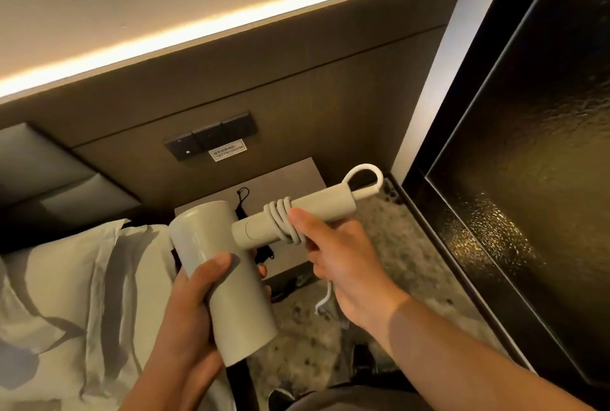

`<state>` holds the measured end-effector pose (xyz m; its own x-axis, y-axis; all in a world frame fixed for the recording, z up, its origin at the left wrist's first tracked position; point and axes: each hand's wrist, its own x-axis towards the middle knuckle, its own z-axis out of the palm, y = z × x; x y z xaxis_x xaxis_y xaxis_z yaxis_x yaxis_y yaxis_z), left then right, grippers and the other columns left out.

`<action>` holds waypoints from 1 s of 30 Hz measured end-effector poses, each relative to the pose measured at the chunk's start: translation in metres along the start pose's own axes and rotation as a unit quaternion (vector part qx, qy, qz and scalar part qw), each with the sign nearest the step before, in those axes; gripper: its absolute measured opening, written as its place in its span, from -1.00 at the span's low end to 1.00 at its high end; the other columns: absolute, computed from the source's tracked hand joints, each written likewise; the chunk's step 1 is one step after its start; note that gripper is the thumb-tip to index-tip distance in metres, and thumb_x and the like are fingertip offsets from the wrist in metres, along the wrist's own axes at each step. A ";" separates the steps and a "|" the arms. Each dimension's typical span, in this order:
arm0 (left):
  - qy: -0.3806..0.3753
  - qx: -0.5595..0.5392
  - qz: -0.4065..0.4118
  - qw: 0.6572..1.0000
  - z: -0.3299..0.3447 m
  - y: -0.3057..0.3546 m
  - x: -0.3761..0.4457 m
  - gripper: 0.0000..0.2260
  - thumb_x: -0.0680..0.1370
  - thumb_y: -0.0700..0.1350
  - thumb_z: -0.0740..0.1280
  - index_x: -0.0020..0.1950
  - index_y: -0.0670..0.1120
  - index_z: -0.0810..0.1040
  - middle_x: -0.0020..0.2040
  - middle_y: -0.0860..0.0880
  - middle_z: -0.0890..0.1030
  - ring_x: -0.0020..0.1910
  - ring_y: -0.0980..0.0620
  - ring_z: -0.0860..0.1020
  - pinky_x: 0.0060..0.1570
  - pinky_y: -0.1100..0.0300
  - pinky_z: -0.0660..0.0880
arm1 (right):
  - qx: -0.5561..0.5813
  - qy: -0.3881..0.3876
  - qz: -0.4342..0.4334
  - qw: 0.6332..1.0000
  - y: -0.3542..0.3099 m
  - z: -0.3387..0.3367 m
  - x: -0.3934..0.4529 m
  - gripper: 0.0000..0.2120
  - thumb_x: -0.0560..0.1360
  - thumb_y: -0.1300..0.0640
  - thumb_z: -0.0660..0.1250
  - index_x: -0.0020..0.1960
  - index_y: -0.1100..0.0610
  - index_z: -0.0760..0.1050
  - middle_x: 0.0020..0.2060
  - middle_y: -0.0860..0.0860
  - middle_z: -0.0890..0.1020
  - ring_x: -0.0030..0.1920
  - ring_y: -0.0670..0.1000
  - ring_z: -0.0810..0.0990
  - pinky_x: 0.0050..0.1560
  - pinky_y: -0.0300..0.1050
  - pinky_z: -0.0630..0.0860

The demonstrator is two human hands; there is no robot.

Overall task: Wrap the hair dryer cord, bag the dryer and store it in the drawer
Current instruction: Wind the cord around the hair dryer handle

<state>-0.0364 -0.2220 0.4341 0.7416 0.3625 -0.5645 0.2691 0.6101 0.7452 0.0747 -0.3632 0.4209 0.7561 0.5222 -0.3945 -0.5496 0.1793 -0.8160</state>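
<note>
A pale grey hair dryer (227,278) is held in mid-air in front of me, barrel down, handle pointing right and up. My left hand (194,308) grips the barrel from below. Its white cord (280,216) is coiled several turns around the handle near the barrel. My right hand (333,252) pinches the cord at those coils, thumb on top. The loose cord end with the plug (325,301) dangles under my right wrist. A loop (363,176) sticks out at the handle's end. A black drawstring bag (242,202) lies on the nightstand behind the dryer, mostly hidden.
The grey nightstand (290,179) stands against a brown wall panel with a dark switch plate (211,140). A bed with white pillows (82,278) lies to the left. A dark glass-framed partition (528,179) rises on the right. Speckled floor (389,222) lies between.
</note>
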 end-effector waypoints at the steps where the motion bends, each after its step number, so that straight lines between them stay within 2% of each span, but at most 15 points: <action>1: 0.014 0.014 0.024 1.000 0.007 -0.001 0.002 -0.36 0.25 0.00 0.51 0.30 -0.13 0.53 -0.11 -0.30 0.64 -0.30 -0.16 0.64 -0.33 -0.05 0.63 | 0.011 0.000 0.013 1.000 -0.006 -0.004 0.001 -0.65 0.31 -0.02 0.56 0.02 0.11 0.64 -0.43 -0.17 0.62 -0.51 -0.25 0.54 -0.54 -0.45 0.38; 3: 0.039 0.038 0.081 0.995 0.021 -0.004 0.005 -0.40 0.27 -0.04 0.54 0.28 -0.10 0.52 -0.08 -0.35 0.65 -0.28 -0.17 0.66 -0.35 -0.06 0.63 | 0.026 -0.010 0.032 0.999 -0.020 -0.014 0.002 -0.54 0.14 -0.10 0.59 -0.03 0.08 0.65 -0.41 -0.12 0.61 -0.51 -0.18 0.48 -0.55 -0.40 0.35; 5: 0.048 0.056 0.128 0.989 0.034 -0.008 0.010 -0.50 0.32 -0.09 0.52 0.24 -0.05 0.52 -0.05 -0.35 0.66 -0.24 -0.18 0.68 -0.34 -0.08 0.64 | 0.034 -0.027 0.043 0.998 -0.032 -0.025 0.004 -0.53 0.08 -0.11 0.60 -0.08 0.06 0.67 -0.39 -0.07 0.57 -0.47 -0.14 0.38 -0.54 -0.33 0.29; 8: 0.063 0.077 0.165 0.981 0.043 -0.013 0.015 -0.40 0.28 -0.02 0.52 0.30 -0.04 0.49 0.00 -0.32 0.66 -0.18 -0.20 0.70 -0.32 -0.05 0.64 | 0.023 -0.058 0.056 0.996 -0.043 -0.040 0.005 -0.56 0.17 -0.10 0.59 -0.05 0.10 0.65 -0.41 -0.05 0.51 -0.45 -0.11 0.28 -0.51 -0.26 0.19; 12: 0.113 0.147 0.239 0.953 0.050 -0.022 0.017 -0.24 0.17 0.11 0.56 0.34 0.00 0.44 0.07 -0.27 0.64 -0.11 -0.23 0.70 -0.24 -0.06 0.66 | -0.060 -0.040 0.081 0.994 -0.046 -0.054 -0.001 -0.65 0.48 -0.05 0.42 0.08 0.21 0.59 -0.46 -0.05 0.36 -0.47 -0.10 0.21 -0.51 -0.23 0.14; 15: 0.142 0.183 0.266 0.936 0.055 -0.032 0.015 -0.26 0.16 0.16 0.58 0.30 0.14 0.42 0.10 -0.17 0.62 0.00 -0.22 0.67 -0.12 -0.20 0.67 | -0.107 -0.009 0.083 0.991 -0.047 -0.061 -0.006 -0.53 0.53 -0.06 0.36 0.10 0.39 0.51 -0.47 -0.02 0.32 -0.49 -0.08 0.19 -0.49 -0.19 0.12; 17: 0.146 0.179 0.271 0.935 0.058 -0.038 0.013 -0.29 0.15 0.18 0.59 0.26 0.20 0.43 0.10 -0.16 0.63 0.01 -0.24 0.66 -0.11 -0.24 0.66 | -0.130 -0.017 0.075 0.988 -0.052 -0.066 -0.010 -0.50 0.51 -0.09 0.36 0.00 0.41 0.50 -0.47 0.00 0.32 -0.50 -0.08 0.19 -0.51 -0.21 0.13; 19: 0.152 0.174 0.270 0.935 0.061 -0.042 0.012 -0.31 0.14 0.20 0.59 0.23 0.26 0.44 0.08 -0.09 0.64 0.00 -0.19 0.67 -0.12 -0.19 0.67 | -0.153 -0.042 0.056 0.986 -0.058 -0.073 -0.015 -0.56 0.47 -0.14 0.34 -0.17 0.28 0.50 -0.47 0.00 0.31 -0.51 -0.09 0.19 -0.54 -0.24 0.15; 20: 0.157 0.162 0.268 0.937 0.062 -0.042 0.012 -0.33 0.14 0.21 0.58 0.20 0.30 0.44 0.06 -0.05 0.63 -0.01 -0.16 0.67 -0.14 -0.15 0.68 | -0.169 -0.059 0.042 0.983 -0.060 -0.077 -0.017 -0.57 0.49 -0.13 0.32 -0.18 0.27 0.51 -0.46 0.00 0.31 -0.51 -0.09 0.19 -0.54 -0.24 0.15; 21: 0.163 0.145 0.267 0.939 0.063 -0.042 0.012 -0.37 0.14 0.21 0.57 0.17 0.34 0.45 0.04 -0.02 0.63 -0.02 -0.14 0.67 -0.14 -0.13 0.68 | -0.194 -0.071 0.027 0.978 -0.061 -0.080 -0.020 -0.62 0.54 -0.09 0.30 -0.13 0.26 0.55 -0.46 -0.03 0.32 -0.50 -0.10 0.21 -0.53 -0.25 0.16; 23: 0.177 0.122 0.269 0.939 0.063 -0.038 0.014 -0.38 0.14 0.21 0.56 0.15 0.35 0.45 0.06 -0.03 0.62 0.01 -0.16 0.65 -0.09 -0.18 0.66 | -0.271 -0.080 -0.009 0.959 -0.061 -0.085 -0.024 -0.80 0.62 0.05 0.25 0.02 0.04 0.65 -0.51 -0.12 0.37 -0.52 -0.17 0.27 -0.53 -0.32 0.22; 26: 0.190 0.134 0.280 0.932 0.057 -0.031 0.012 -0.32 0.15 0.23 0.56 0.23 0.31 0.40 0.12 -0.09 0.60 0.05 -0.19 0.63 -0.04 -0.28 0.64 | -0.369 -0.096 -0.064 0.922 -0.061 -0.083 -0.025 -0.78 0.62 0.13 0.26 0.08 -0.15 0.61 -0.54 -0.18 0.51 -0.53 -0.20 0.42 -0.49 -0.42 0.33; 28: 0.197 0.155 0.287 0.925 0.052 -0.030 0.009 -0.32 0.15 0.24 0.56 0.21 0.34 0.39 0.10 -0.05 0.59 0.04 -0.16 0.63 -0.05 -0.25 0.65 | -0.402 -0.110 -0.087 0.905 -0.063 -0.077 -0.025 -0.80 0.57 0.09 0.33 0.03 -0.22 0.60 -0.30 -0.30 0.66 -0.29 -0.25 0.60 -0.30 -0.47 0.45; 29: 0.199 0.164 0.289 0.922 0.049 -0.029 0.008 -0.32 0.14 0.24 0.56 0.20 0.36 0.39 0.09 -0.03 0.59 0.03 -0.14 0.63 -0.07 -0.22 0.65 | -0.409 -0.116 -0.092 0.900 -0.065 -0.074 -0.026 -0.81 0.56 0.08 0.36 0.01 -0.23 0.60 -0.19 -0.35 0.68 -0.15 -0.28 0.63 -0.21 -0.49 0.47; 30: 0.197 0.171 0.288 0.922 0.047 -0.028 0.007 -0.32 0.13 0.25 0.57 0.19 0.38 0.39 0.09 -0.01 0.58 0.03 -0.12 0.63 -0.08 -0.20 0.66 | -0.415 -0.121 -0.095 0.897 -0.067 -0.072 -0.025 -0.81 0.55 0.09 0.37 0.00 -0.22 0.61 -0.15 -0.37 0.68 -0.09 -0.31 0.63 -0.18 -0.50 0.47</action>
<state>-0.0101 -0.2698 0.4256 0.5593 0.8255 -0.0759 0.1283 0.0043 0.9917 0.1179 -0.4484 0.4548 0.6537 0.7314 -0.1942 0.1095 -0.3454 -0.9320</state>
